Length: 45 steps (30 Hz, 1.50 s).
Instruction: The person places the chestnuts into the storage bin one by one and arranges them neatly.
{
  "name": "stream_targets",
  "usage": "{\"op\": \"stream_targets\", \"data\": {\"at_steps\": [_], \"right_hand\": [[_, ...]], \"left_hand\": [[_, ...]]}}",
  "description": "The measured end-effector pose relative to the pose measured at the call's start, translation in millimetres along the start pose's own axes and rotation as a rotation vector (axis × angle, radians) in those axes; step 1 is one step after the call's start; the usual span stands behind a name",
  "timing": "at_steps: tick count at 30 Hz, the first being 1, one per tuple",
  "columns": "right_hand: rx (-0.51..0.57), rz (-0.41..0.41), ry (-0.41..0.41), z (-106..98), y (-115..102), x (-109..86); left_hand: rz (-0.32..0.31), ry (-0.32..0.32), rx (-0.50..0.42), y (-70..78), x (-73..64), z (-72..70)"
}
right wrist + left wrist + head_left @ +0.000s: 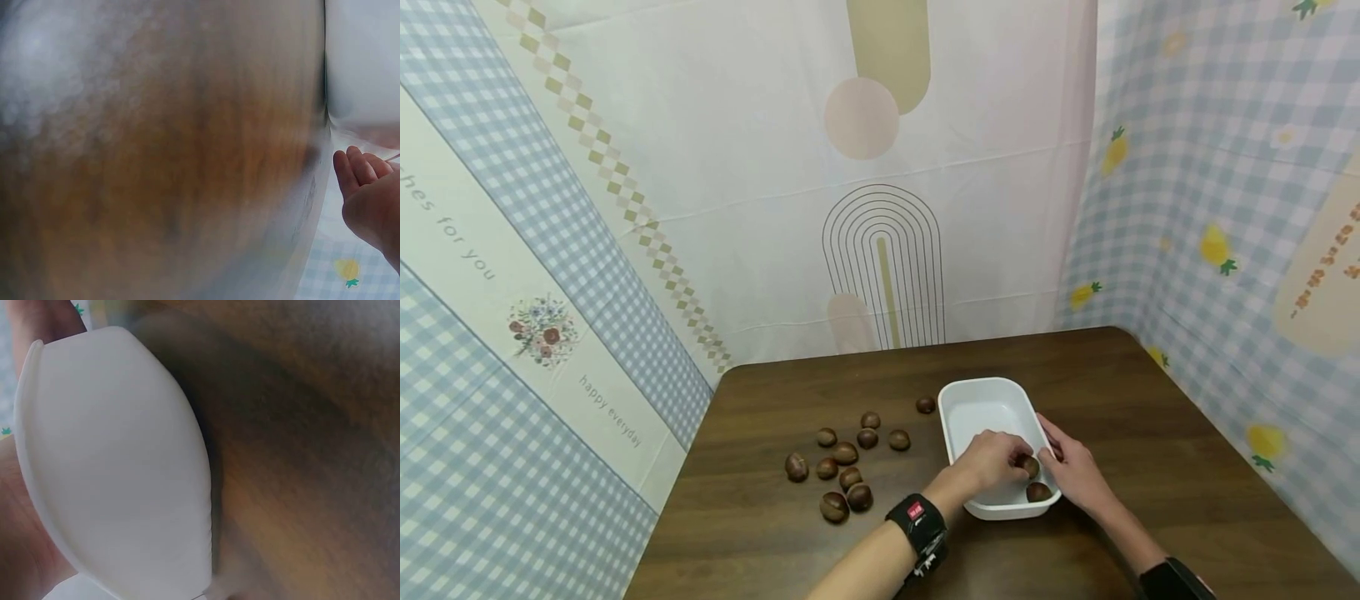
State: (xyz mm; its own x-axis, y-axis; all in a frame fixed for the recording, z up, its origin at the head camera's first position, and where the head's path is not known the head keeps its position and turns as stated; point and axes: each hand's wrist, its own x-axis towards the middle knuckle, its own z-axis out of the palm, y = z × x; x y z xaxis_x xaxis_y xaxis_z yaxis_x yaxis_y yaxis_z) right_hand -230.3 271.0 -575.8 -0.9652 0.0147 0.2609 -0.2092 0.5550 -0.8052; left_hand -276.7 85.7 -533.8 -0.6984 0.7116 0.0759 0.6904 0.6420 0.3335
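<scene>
A white rectangular container [988, 396] sits on the table. In the head view my left hand [988, 462] reaches over its near-left rim, with its fingertips around a chestnut [1030, 467] inside. A second chestnut [1039, 492] lies in the container's near right corner. My right hand [1075, 475] grips the container's right rim, its fingers along the outer side. The left wrist view shows the container's outer wall [125, 456], with part of the left hand [25, 531] behind it; the fingertips are hidden there. The right wrist view catches the right hand [372, 206] beside the container.
Several loose chestnuts [846, 453] are scattered on the brown wooden table [745, 533], left of the container. One chestnut [926, 405] lies close to its far left corner. Patterned cloth [1000, 250] hangs behind and on both sides.
</scene>
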Motion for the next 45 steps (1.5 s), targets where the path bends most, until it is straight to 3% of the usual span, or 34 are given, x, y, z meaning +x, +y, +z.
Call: {"op": "stream_targets", "data": {"at_steps": [14,25,29,36,45], "right_hand": [[-0.024,0.021,-0.016,0,0,0.2],[-0.027,0.004,-0.004,-1,-2,0.0],[-0.013,0.019,-0.019,-2,-3,-0.7],[-0.024,0.029,-0.021,-3,-2,-0.7],[-0.035,0.036,-0.032,-4,-2,0.0]], "left_hand": [[-0.002,-0.016,-0.015,-0.5,0.2,11.9],[-0.001,0.015,-0.045,-11.2,-2.7,-4.8],[0.005,0.055,-0.073,-21.6,-4.6,-20.3],[-0.046,0.132,-0.166,-47.8,-13.9,-49.2],[-0.115,0.301,-0.190,-96.0,-43.2,-63.2]]}}
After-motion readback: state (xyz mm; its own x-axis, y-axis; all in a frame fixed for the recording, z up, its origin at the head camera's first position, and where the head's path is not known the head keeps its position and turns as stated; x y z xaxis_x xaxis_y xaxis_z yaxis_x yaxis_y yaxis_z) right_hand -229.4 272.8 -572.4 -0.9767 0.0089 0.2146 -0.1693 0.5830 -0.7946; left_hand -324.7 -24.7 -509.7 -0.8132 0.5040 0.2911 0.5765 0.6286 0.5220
